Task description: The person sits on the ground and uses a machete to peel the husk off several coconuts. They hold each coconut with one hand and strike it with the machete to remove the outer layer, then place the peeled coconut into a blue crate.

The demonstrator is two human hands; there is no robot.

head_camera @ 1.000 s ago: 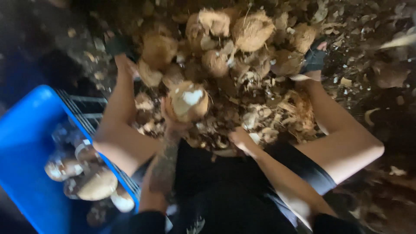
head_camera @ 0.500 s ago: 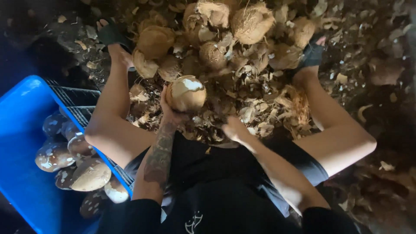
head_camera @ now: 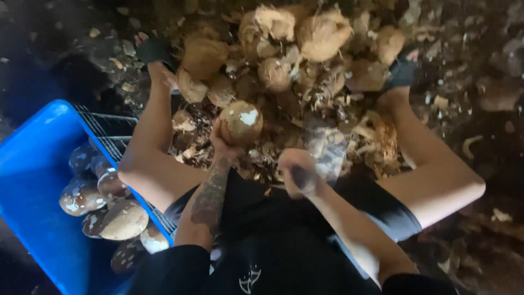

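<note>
My left hand grips a round brown coconut with white patches where the shell is cut away, held up between my knees. My right hand is closed round the dark handle of a broad blade, which is blurred with motion just right of the coconut. A heap of unpeeled husky coconuts lies on the ground ahead, between my two feet.
A blue plastic crate stands at my left, holding several peeled coconuts. Husk scraps and shell chips litter the dark ground. My bare legs spread on either side of the heap.
The coconut has turned in my left hand, its white patch now smaller. My right hand has risen from my lap, and the blade now swings beside the coconut.
</note>
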